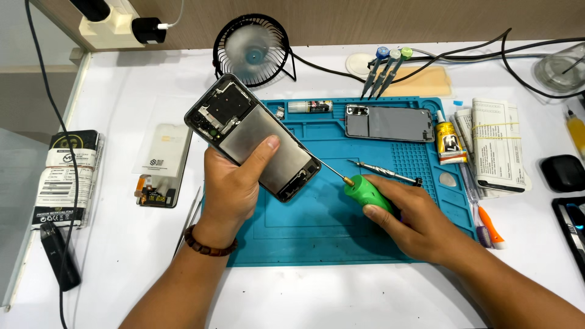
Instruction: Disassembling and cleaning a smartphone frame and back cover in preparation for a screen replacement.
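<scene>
- The left hand (234,186) grips an opened phone (253,137), back cover off, tilted above the blue work mat (317,225); thumb pressed on its metal plate
- The right hand (414,222) is closed around a green-handled screwdriver (362,192); its thin shaft points at the phone's lower end
- Step in hand looks like working screws at that end; the tip must seat squarely

Small black fan (252,50), glue tube (446,139), three tweezers (382,72), blue mat (317,234)

The glass jar (563,68) at the upper right and the black tray (573,228) at the right edge are cut off. Print on the folded papers (496,143) is too small to tell.
</scene>
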